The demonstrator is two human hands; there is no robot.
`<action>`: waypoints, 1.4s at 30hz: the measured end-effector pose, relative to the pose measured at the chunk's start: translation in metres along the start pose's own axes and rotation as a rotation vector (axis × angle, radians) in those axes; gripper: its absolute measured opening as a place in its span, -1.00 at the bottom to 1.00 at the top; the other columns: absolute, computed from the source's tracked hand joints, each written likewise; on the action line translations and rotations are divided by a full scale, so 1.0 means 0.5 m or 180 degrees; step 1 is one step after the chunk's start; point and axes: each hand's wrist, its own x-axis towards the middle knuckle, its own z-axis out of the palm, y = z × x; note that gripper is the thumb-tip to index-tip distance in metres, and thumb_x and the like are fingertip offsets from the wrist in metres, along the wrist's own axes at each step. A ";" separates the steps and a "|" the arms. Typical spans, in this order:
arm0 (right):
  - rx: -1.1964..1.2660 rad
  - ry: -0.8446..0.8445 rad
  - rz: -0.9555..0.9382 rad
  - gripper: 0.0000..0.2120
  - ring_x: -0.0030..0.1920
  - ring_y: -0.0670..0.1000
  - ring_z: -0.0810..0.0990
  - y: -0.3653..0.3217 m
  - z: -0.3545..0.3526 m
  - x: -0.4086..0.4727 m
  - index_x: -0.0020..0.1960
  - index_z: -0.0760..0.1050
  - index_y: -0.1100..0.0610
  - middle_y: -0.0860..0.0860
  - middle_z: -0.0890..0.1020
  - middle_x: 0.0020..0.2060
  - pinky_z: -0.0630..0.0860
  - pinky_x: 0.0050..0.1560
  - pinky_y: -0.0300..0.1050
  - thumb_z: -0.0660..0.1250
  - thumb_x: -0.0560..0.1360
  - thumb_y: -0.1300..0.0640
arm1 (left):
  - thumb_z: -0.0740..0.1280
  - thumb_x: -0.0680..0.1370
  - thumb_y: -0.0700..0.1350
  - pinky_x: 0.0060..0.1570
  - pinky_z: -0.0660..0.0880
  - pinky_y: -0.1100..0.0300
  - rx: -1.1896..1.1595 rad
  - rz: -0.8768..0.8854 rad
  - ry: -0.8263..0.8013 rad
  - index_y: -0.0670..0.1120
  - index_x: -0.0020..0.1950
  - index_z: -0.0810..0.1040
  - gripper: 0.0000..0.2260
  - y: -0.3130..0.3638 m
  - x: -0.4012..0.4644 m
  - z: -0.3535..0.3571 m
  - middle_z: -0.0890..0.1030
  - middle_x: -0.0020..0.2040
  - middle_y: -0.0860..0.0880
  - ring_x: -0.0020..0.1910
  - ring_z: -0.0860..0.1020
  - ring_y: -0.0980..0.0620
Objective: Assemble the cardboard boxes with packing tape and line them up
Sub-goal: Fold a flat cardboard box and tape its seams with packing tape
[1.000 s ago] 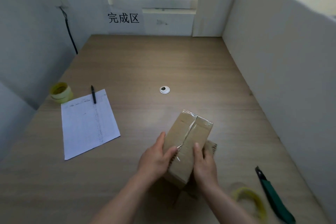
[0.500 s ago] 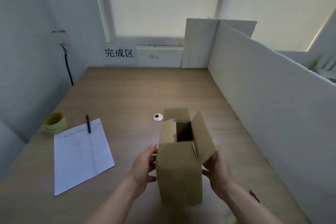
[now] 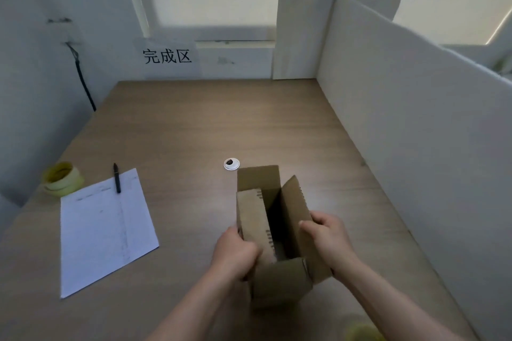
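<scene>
Small brown cardboard box (image 3: 273, 241) upright on the wooden table (image 3: 194, 124), top flaps open. Left hand (image 3: 235, 253) curled over the left flap, right hand (image 3: 327, 238) gripping the right one. Risks: uneven folding leaving a skewed seam; box tipping forward under pressure.

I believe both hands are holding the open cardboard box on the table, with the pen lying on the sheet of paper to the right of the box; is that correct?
Not quite: the sheet of paper with the pen lies to the left of the cardboard box, as the head view shows. The rest holds: the left hand and right hand both hold the open box on the table.
</scene>
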 end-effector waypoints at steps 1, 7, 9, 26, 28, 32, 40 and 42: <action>-0.0036 0.0126 -0.0011 -0.88 -0.06 0.07 0.58 -0.003 -0.022 0.029 -0.05 0.62 0.02 0.02 0.64 -0.12 0.53 -0.12 -0.04 0.31 0.58 0.15 | 0.45 0.46 -0.11 0.05 0.62 -0.08 -0.0288 0.0025 -0.0016 -0.06 0.46 0.30 -0.39 0.017 0.012 0.010 0.53 0.14 -0.02 0.12 0.55 -0.10; -0.0443 0.0158 -0.0293 -0.81 -0.13 0.14 0.60 -0.023 -0.131 0.189 -0.11 0.65 0.16 0.14 0.65 -0.21 0.57 -0.12 0.07 0.27 0.56 0.19 | 0.56 0.26 0.25 -0.10 0.64 -0.03 0.0501 -0.0157 -0.0031 0.04 0.21 0.23 -0.27 0.192 0.106 0.111 0.44 0.10 0.02 0.08 0.51 -0.10; -0.0484 0.0073 -0.0324 -0.80 -0.09 0.13 0.60 -0.025 -0.166 0.237 -0.03 0.65 0.20 0.17 0.65 -0.15 0.57 -0.07 0.08 0.25 0.58 0.21 | 0.55 0.21 0.29 -0.23 0.65 0.00 0.1016 -0.0293 -0.0077 -0.01 0.20 0.23 -0.22 0.247 0.149 0.137 0.48 0.09 -0.04 0.03 0.56 -0.14; -0.1043 0.0496 -0.0520 -0.83 -0.21 0.03 0.56 -0.043 -0.288 0.527 -0.14 0.55 0.13 0.08 0.61 -0.25 0.48 -0.24 -0.08 0.22 0.57 0.20 | 0.46 0.38 0.19 0.00 0.61 -0.01 0.1596 -0.0156 -0.0013 -0.07 0.36 0.19 -0.28 0.477 0.366 0.237 0.52 0.18 -0.14 0.10 0.56 -0.18; -0.1336 0.0695 -0.0457 -0.81 -0.08 0.04 0.58 -0.043 -0.300 0.557 0.08 0.57 0.18 0.13 0.64 -0.06 0.46 -0.13 -0.13 0.22 0.58 0.17 | 0.37 0.48 0.14 -0.23 0.63 0.06 0.0958 -0.0092 -0.0366 -0.08 0.28 0.30 -0.50 0.497 0.379 0.226 0.54 0.06 -0.14 -0.07 0.61 -0.15; -0.1916 0.1092 -0.0461 -0.78 -0.04 0.19 0.58 -0.086 -0.349 0.607 0.12 0.58 0.21 0.21 0.64 0.00 0.40 -0.13 -0.11 0.22 0.57 0.19 | 0.25 0.62 -0.05 -0.09 0.64 -0.10 -0.0097 0.0383 -0.0418 -0.13 0.20 0.54 -0.77 0.525 0.410 0.216 0.61 0.04 -0.17 -0.03 0.62 -0.20; -0.2592 0.1129 -0.0573 -0.85 -0.13 0.14 0.51 -0.130 -0.378 0.639 0.05 0.48 0.13 0.12 0.57 -0.11 0.47 -0.16 -0.02 0.14 0.58 0.18 | 0.20 0.65 -0.04 0.34 0.41 -0.10 -0.0557 0.0595 -0.0508 -0.07 0.44 0.40 -0.64 0.561 0.418 0.280 0.54 0.31 -0.08 0.32 0.47 -0.13; -0.2592 0.1197 -0.0728 -0.79 -0.05 0.14 0.52 -0.143 -0.374 0.619 0.18 0.43 0.16 0.12 0.55 -0.04 0.54 -0.04 0.07 0.14 0.58 0.19 | 0.17 0.67 -0.06 0.41 0.31 0.01 -0.0484 0.0759 -0.0469 -0.06 0.51 0.31 -0.60 0.566 0.403 0.275 0.43 0.44 -0.04 0.42 0.37 -0.08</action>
